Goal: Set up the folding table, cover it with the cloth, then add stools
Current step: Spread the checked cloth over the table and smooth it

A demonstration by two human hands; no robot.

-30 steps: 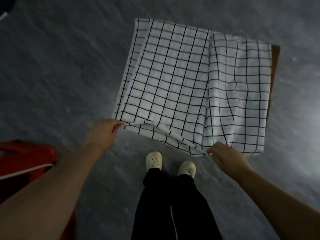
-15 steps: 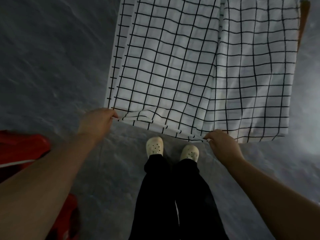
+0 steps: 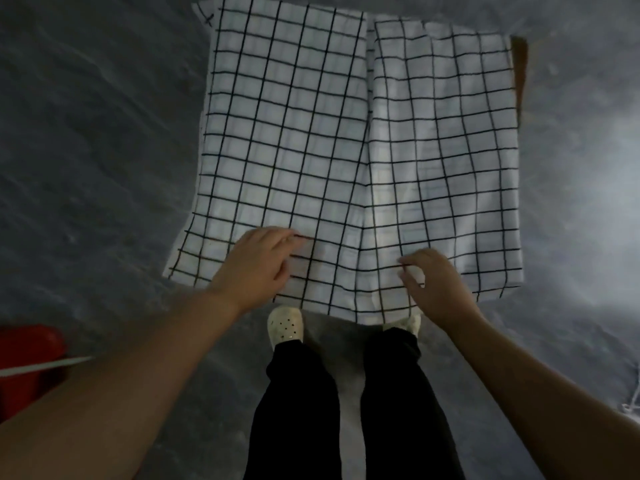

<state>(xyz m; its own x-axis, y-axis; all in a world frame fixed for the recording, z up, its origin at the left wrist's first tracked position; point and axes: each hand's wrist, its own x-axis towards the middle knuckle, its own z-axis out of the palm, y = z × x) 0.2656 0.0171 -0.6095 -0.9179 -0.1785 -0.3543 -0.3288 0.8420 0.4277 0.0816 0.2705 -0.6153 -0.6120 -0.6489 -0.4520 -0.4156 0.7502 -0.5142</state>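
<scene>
Covering step: checked cloth (image 3: 346,150) draped over the folding table (image 3: 519,64), still doubled along a centre fold. Left hand (image 3: 256,265) and right hand (image 3: 436,285) resting loosely curled on its near edge, clasping nothing firmly. Next, by judgement: unfolding sideways to cover the bare right strip.

Cloth (image 3: 346,140) lies on the table (image 3: 519,64) (its right edge exposed).
</scene>
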